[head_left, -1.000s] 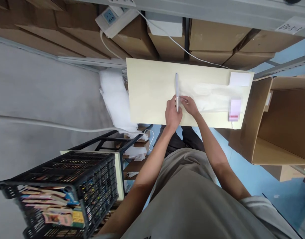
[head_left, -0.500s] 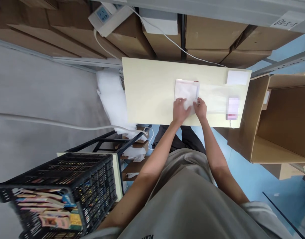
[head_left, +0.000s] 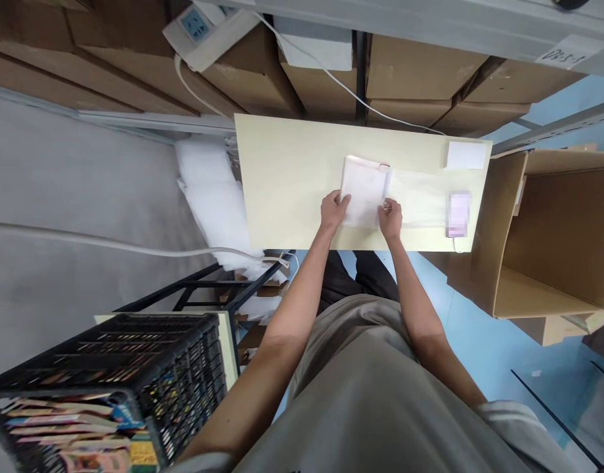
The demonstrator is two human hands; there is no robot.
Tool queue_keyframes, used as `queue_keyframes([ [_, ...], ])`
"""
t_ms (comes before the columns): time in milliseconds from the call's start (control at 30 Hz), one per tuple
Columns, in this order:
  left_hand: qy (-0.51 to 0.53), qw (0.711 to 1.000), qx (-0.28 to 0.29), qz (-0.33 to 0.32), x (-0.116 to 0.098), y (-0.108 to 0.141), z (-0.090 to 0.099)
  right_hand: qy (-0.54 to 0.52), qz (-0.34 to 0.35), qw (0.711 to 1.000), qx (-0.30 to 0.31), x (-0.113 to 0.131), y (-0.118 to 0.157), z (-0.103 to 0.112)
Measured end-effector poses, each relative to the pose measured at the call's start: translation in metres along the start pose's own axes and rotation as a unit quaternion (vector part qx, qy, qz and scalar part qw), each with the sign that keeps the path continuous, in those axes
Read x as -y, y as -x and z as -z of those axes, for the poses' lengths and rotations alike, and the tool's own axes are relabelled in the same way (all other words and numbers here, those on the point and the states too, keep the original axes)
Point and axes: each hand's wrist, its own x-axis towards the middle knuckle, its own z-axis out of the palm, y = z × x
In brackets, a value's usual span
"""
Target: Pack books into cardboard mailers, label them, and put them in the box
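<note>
A flat, white, rectangular packet (head_left: 366, 190), book-sized, lies on the cream tabletop (head_left: 287, 177), with a small red mark at its upper right edge. My left hand (head_left: 334, 209) grips its left edge, thumb on top and fingers at the side. At the lower right edge my right hand (head_left: 390, 217) has its fingers pinched together; what lies between them is too small to make out. A thin whitish translucent sheet (head_left: 420, 197) spreads over the table to the right of the packet.
On the table's right end are a white paper stack (head_left: 465, 156) and a blurred phone-like device (head_left: 458, 213) with a cable. An open carton (head_left: 511, 263) stands right. Left are white wrapping material (head_left: 213, 197) and a black crate (head_left: 184, 387) of books. Shelved boxes (head_left: 425, 66) line the back.
My left hand has moved from on top of the packet to its left edge, leaving the packet's face uncovered. My right hand stays at the right edge. The view has shifted slightly.
</note>
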Motion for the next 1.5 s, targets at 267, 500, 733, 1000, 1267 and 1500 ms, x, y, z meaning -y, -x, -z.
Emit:
queue_keyframes([
  [267, 0.066, 0.996, -0.053, 0.027, 0.041, 0.006, 0.095, 0.019, 0.055, 0.993, 0.099, 0.037, 0.029, -0.071],
  [500, 0.117, 0.986, -0.098, 0.065, 0.094, 0.002, 0.178, 0.067, 0.136, 0.973, 0.174, 0.073, 0.067, -0.145],
  [733, 0.135, 0.979, -0.087, 0.125, 0.114, -0.007, 0.193, 0.109, 0.200, 0.959, 0.168, 0.075, 0.072, -0.150],
  [1000, 0.122, 0.987, -0.061, 0.089, 0.106, -0.002, 0.192, 0.167, 0.213, 0.942, 0.198, 0.079, 0.075, -0.145],
  [1267, 0.054, 0.996, -0.034, -0.057, 0.035, 0.050, 0.164, 0.085, 0.168, 0.952, 0.242, 0.076, 0.057, -0.140],
  [1500, -0.056, 0.989, -0.014, -0.134, -0.007, 0.052, 0.061, -0.137, 0.056, 0.962, 0.229, 0.071, 0.017, -0.063],
])
